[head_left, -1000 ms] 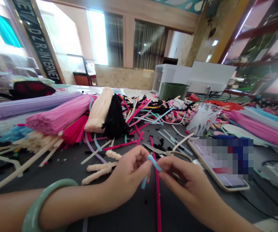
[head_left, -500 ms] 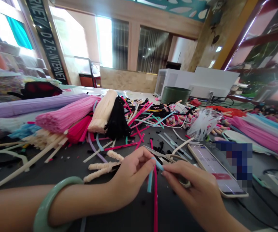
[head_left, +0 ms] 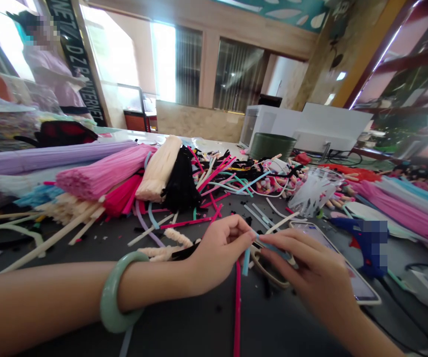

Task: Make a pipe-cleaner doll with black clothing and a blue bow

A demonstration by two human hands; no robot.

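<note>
The left hand [head_left: 219, 254] and right hand [head_left: 306, 263] are close together, their fingertips pinching a blue pipe cleaner [head_left: 271, 246] between them; scissors [head_left: 266, 270] lie under the right hand, a pink pipe cleaner [head_left: 237, 312] just below the left; a jade bangle [head_left: 119, 292] circles the left wrist. The dark table [head_left: 199, 322] holds heaped pipe cleaner bundles [head_left: 102, 173], a phone [head_left: 360, 292] and a glue gun [head_left: 362, 243]; a person [head_left: 52, 72] stands by the far windows [head_left: 164, 62].

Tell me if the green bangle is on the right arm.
No, the green bangle is around the left arm, while the right arm is bare.
</note>
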